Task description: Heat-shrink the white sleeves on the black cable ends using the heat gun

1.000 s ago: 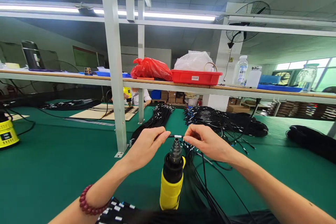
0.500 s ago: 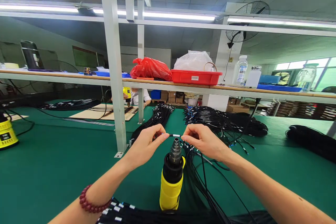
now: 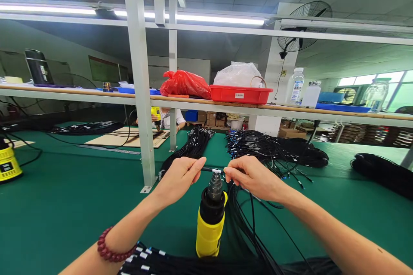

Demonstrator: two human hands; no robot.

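A thin black cable (image 3: 208,169) with a white sleeve (image 3: 217,171) is stretched level between my two hands. My left hand (image 3: 182,178) pinches its left end between thumb and fingers. On the other side, my right hand (image 3: 248,176) pinches the cable just right of the white sleeve. Directly beneath stands a yellow and black heat gun (image 3: 211,223), upright with its metal nozzle pointing up; the sleeve is at the nozzle's mouth, and I cannot tell if they touch. Black cables (image 3: 238,215) hang down right of the heat gun.
Bundles of black cables (image 3: 277,148) lie across the green table (image 3: 80,206). A white post (image 3: 142,94) rises left of my hands. The shelf (image 3: 193,104) above carries a red tray (image 3: 240,94) and bottles. Across the table, a person (image 3: 176,118) works by another heat gun (image 3: 156,114).
The cable has come down slightly onto the nozzle's mouth. My left thumb has shifted and the left-hand grip is turned, with more black cable showing left of the white sleeve.
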